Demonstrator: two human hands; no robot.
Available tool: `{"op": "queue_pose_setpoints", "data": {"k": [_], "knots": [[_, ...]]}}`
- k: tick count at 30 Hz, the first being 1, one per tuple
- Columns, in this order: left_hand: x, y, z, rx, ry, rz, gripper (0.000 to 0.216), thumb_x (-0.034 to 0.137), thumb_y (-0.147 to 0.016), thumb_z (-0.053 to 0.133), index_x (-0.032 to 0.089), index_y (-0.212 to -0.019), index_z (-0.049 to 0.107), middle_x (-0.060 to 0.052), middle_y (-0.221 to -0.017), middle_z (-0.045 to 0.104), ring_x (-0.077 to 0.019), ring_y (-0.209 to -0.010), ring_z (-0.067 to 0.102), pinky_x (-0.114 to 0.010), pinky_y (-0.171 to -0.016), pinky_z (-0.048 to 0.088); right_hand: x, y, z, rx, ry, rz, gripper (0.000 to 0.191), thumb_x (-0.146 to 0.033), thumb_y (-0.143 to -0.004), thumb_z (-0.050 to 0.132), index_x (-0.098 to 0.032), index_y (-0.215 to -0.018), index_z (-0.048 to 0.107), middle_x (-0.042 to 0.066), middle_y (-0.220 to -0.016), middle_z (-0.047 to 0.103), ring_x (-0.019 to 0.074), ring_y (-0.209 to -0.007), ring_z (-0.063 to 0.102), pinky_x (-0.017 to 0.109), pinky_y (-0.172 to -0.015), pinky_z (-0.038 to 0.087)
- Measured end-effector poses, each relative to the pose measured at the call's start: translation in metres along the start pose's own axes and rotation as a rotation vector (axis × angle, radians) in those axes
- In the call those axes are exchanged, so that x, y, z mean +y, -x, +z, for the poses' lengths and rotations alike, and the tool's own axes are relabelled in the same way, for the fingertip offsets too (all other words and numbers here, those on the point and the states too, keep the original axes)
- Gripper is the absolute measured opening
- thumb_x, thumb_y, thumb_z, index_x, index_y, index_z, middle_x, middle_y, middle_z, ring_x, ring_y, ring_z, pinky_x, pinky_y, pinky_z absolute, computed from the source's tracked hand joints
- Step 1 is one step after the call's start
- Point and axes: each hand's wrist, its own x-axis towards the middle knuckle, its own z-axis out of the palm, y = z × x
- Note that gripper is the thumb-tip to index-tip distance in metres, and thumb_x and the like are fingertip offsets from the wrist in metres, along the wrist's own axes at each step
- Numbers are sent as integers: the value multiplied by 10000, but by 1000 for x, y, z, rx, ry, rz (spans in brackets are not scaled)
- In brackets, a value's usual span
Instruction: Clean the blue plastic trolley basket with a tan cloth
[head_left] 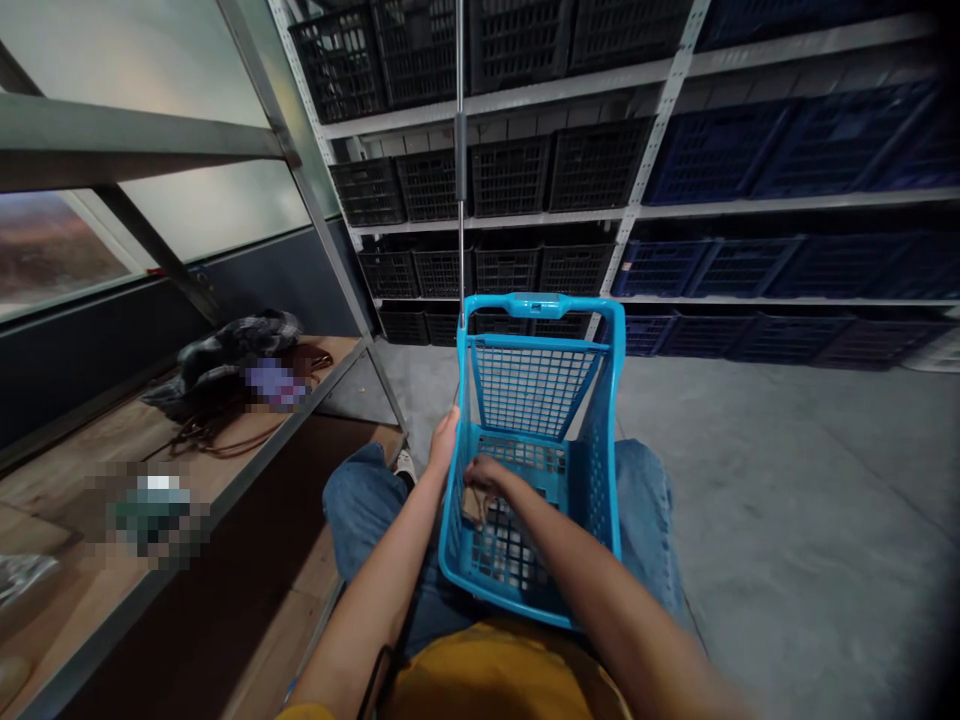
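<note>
A light blue plastic basket (600, 400) rests tilted on my lap, its open side facing me. My left hand (444, 440) grips the basket's left rim, thumb up along the edge. My right hand (486, 478) reaches inside the basket with its fingers curled down on a small brownish item (472, 505) on the basket's floor; what that item is cannot be made out. My jeans-clad knees show on both sides of the basket.
A metal shelf frame (330, 240) with a wooden board stands at my left, bearing a dark bundle of cloth (225, 360) and blurred items. Shelving with black crates (510, 175) and dark blue crates (787, 150) fills the far wall. Grey concrete floor (787, 480) lies to the right.
</note>
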Motion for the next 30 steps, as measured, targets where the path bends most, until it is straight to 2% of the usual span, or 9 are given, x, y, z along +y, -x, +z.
{"op": "queue_pose_setpoints", "data": {"k": [3, 6, 9, 12, 14, 17, 24, 30], "knots": [[-3, -7, -2, -16, 33, -30, 472, 548, -813, 605, 115, -972, 704, -64, -805, 728, -218, -882, 680, -335, -884, 512, -28, -17, -20, 25, -59, 38, 114, -211, -725, 684, -151, -767, 597, 27, -678, 632, 155, -564, 588, 267, -504, 479], [-4, -10, -3, -44, 42, -53, 516, 579, -793, 611, 97, -953, 705, -81, -776, 726, -243, -859, 686, -375, -866, 524, -37, -21, -27, 82, -146, -24, 146, -229, -701, 648, -203, -807, 551, -45, -610, 581, 105, -477, 522, 201, -435, 401], [-2, -8, -1, -32, 42, -27, 480, 554, -803, 612, 105, -941, 711, -88, -820, 734, -253, -928, 677, -388, -923, 501, -12, -12, -9, 165, -141, 7, 157, -204, -679, 638, -206, -783, 520, -69, -561, 538, 90, -471, 501, 174, -440, 377], [2, -1, 2, -15, 36, 15, 392, 478, -851, 584, 117, -933, 715, -87, -889, 739, -241, -1013, 655, -367, -989, 462, 25, -4, 15, 169, -62, 115, 148, -126, -628, 628, -187, -669, 500, -59, -498, 505, 101, -460, 492, 192, -464, 392], [6, 4, 5, -8, 24, 23, 355, 431, -884, 551, 118, -909, 716, -89, -889, 737, -235, -1017, 654, -359, -996, 455, 43, -4, 24, 176, -24, 151, 156, -105, -611, 618, -187, -649, 491, -64, -482, 487, 107, -454, 486, 204, -478, 397], [11, 10, 7, -11, -4, 12, 353, 388, -917, 498, 113, -874, 715, -89, -827, 731, -235, -963, 670, -365, -970, 470, 54, -10, 24, 236, 39, 155, 169, -111, -621, 608, -200, -690, 481, -81, -490, 457, 107, -480, 485, 195, -503, 386], [15, 17, 5, -49, -38, 18, 338, 405, -908, 505, 141, -972, 707, -60, -854, 737, -212, -922, 675, -339, -930, 493, 51, -16, 9, 298, 184, 25, 151, -78, -614, 613, -187, -626, 508, -37, -604, 521, 111, -669, 521, 177, -599, 351], [16, 18, 8, -109, -18, 21, 414, 509, -875, 526, 157, -1005, 701, -59, -880, 743, -225, -908, 677, -318, -850, 518, 46, -22, 3, 295, 181, -23, 107, -91, -647, 554, -192, -644, 517, -30, -605, 545, 114, -621, 511, 188, -569, 340]]}}
